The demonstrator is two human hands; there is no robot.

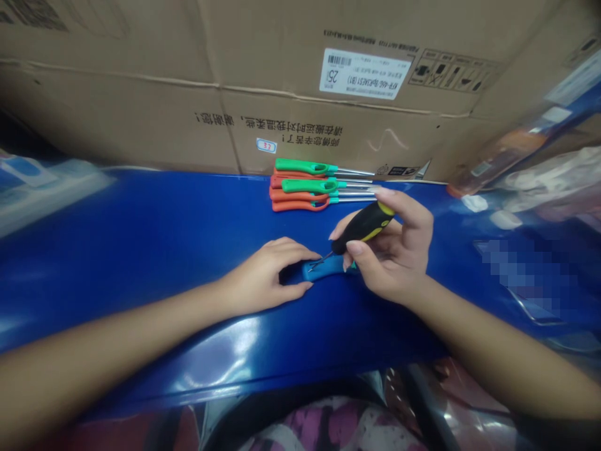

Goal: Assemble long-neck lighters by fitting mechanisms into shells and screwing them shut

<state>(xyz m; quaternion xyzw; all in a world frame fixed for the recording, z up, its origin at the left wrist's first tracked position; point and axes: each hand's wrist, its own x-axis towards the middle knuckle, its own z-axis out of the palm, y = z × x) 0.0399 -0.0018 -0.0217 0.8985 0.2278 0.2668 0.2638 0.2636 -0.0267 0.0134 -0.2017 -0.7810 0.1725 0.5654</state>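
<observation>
A blue gas lighter [323, 268] lies on the blue tabletop in front of me, its front part hidden behind my right hand. With thumb and index fingertips at its two sides, my left hand [270, 272] is closed around the handle end. My right hand [399, 244] grips a black-and-yellow screwdriver [364, 227], which slants down to the left. Its thin metal shaft ends at the lighter's handle; whether the tip sits in a screw is too small to tell. Beyond both hands lies a pile of orange lighters [298, 205] and green lighters [300, 166] with metal tubes.
A large cardboard box [277, 88] stands along the table's back edge. On the right are a bottle [498, 160] on its side, crumpled pale cloth [558, 178] and a partly blurred flat object [526, 282]. A translucent plastic container [51, 191] is at the left.
</observation>
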